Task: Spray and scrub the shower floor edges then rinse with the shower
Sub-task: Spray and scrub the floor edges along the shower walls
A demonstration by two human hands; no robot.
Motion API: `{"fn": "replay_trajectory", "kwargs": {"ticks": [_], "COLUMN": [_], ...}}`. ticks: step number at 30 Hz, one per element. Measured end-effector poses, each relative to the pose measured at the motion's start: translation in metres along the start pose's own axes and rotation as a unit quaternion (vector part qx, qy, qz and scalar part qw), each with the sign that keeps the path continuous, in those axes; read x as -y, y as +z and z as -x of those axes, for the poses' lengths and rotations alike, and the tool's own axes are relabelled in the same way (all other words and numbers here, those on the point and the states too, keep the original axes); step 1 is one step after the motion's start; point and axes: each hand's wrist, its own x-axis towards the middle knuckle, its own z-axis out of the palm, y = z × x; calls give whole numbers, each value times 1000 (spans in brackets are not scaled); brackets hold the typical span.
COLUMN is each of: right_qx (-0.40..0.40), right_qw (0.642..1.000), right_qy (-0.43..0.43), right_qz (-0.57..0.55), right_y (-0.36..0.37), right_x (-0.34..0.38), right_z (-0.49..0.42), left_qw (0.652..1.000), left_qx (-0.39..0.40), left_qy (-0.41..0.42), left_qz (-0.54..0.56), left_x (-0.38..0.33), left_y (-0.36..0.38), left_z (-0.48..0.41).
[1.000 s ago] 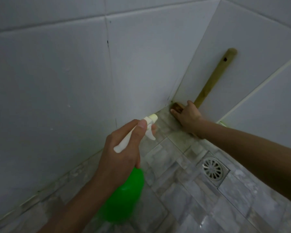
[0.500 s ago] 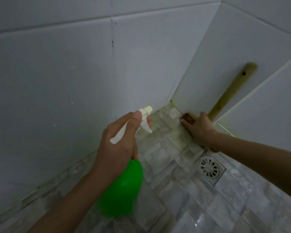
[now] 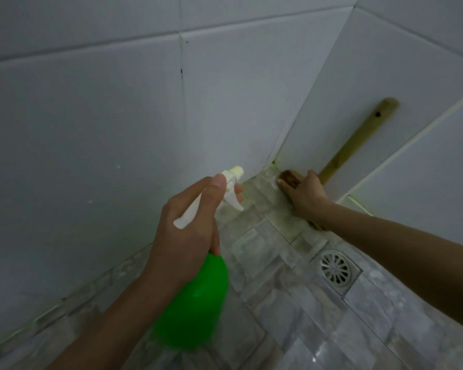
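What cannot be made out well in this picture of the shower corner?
Head view:
- Bristles of the wooden long-handled scrub brush: hidden under the right hand that holds its head.
- Neck of the green plastic spray bottle: covered by the left hand.
- Any spray mist from its white nozzle: too faint in dim light.
- Shower head: outside the frame.

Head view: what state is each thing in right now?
spray bottle: held in the air, nozzle toward the corner.
left hand: grips the bottle neck, finger on trigger.
scrub brush: head down on the floor tiles, handle up the wall.
right hand: holds the brush head down.
floor drain: grate in place, uncovered.
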Motion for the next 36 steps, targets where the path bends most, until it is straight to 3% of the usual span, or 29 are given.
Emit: {"fn": "replay_trajectory", "kwargs": {"ticks": [2, 5, 11, 15, 22, 29, 36], "right_qx": [19, 38, 15, 55, 30, -5, 28], "right_qw": [998, 994, 1000, 998, 999, 996, 998], "right_qy": [38, 11, -8, -18, -36, -42, -61], "right_qz": [-46, -100, 25, 32, 22, 84, -7], "right_y": [-16, -10, 22, 25, 24, -23, 16], "right_x": [8, 3, -7, -6, -11, 4, -12], "right_z": [-27, -22, 26, 13, 16, -29, 30], "left_qw": [1000, 1000, 1000, 999, 998, 997, 998], "left_qx": [7, 13, 10, 20, 61, 61, 45], "left_qy": [10, 13, 4, -2, -10, 0, -11], "left_qz": [-8, -12, -6, -25, -26, -56, -36], "left_x": [-1, -3, -2, 8, 8, 9, 3], "left_y": [3, 4, -4, 3, 14, 12, 6], "left_z": [1, 6, 4, 9, 10, 11, 14]}}
